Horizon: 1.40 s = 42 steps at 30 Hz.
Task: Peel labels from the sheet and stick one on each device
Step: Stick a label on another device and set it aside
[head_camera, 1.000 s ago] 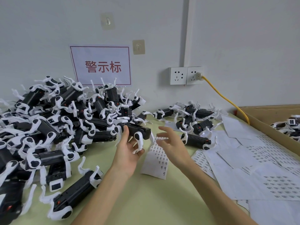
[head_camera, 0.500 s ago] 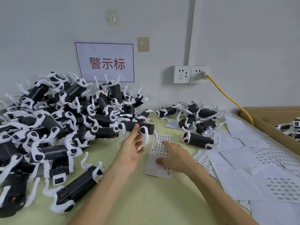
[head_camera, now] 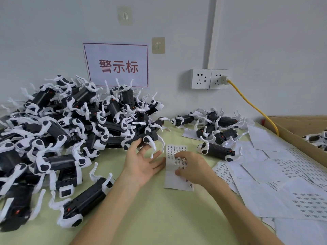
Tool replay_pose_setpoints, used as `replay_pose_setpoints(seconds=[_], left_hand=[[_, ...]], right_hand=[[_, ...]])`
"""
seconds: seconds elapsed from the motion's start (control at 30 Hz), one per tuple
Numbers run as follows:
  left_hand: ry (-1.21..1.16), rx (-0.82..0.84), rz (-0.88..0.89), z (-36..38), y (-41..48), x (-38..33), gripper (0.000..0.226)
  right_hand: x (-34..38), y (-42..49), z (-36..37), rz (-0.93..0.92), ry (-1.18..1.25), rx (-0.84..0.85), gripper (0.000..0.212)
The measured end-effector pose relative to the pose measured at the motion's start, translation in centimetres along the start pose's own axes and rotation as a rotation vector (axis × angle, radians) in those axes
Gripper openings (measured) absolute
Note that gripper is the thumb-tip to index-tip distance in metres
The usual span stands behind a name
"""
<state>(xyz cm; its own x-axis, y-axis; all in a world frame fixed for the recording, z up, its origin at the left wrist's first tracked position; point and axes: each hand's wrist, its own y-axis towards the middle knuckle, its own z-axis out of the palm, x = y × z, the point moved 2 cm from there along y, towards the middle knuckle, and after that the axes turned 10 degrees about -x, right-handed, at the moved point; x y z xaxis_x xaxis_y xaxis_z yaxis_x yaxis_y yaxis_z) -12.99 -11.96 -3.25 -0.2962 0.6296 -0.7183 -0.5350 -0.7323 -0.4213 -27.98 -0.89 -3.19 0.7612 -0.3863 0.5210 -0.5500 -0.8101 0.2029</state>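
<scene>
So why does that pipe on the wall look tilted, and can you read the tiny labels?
Head view: the wide-angle lens probably slants straight lines like the wall conduit; head view lighting is soft and even, no glare; the wall sign reads sharply, but print on the label sheet is too small to read.

Green table (head_camera: 159, 218) under heaped devices (head_camera: 60, 131), label sheets (head_camera: 300, 200) (scattered)
</scene>
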Motion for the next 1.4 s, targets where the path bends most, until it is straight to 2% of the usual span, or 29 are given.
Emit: replay_pose_setpoints(seconds=[0.33, 0.4, 0.53, 0.73, 0.9, 1.1, 1.4], left_hand=[[0.125, 0.058, 0.076, 1.4, -0.7, 0.6, 0.053], [0.179, 0.076, 0.120, 1.3, -0.5, 0.8, 0.060], [0.289, 0.047, 0.186, 1.3, -0.3, 1.3, 0.051], [0.513, 0.005, 0.485, 1.8, -1.1, 1.2, 0.053], [0.572, 0.046, 0.659, 2.1, -1.4, 1.0, 0.049], [0.617, 0.074, 0.779, 2.2, -1.2, 1.3, 0.034], [0.679, 0.095, 0.878, 2.4, -1.5, 1.1, 0.037]], right_hand=[[0.1, 0.1, -0.5, -0.029, 0.089, -0.021, 0.052], [0.3, 0.0, -0.5, -0.049, 0.094, -0.032, 0.047], [1.0, -0.1, -0.3, -0.089, 0.170, -0.102, 0.029], [1.4, -0.3, -0.9, -0.158, 0.323, -0.224, 0.012], [1.5, -0.4, -1.3, -0.183, 0.371, -0.351, 0.017], [1.5, -0.4, -1.3, -0.203, 0.403, -0.420, 0.009], [1.5, -0.4, -1.3, -0.233, 0.389, -0.474, 0.015]])
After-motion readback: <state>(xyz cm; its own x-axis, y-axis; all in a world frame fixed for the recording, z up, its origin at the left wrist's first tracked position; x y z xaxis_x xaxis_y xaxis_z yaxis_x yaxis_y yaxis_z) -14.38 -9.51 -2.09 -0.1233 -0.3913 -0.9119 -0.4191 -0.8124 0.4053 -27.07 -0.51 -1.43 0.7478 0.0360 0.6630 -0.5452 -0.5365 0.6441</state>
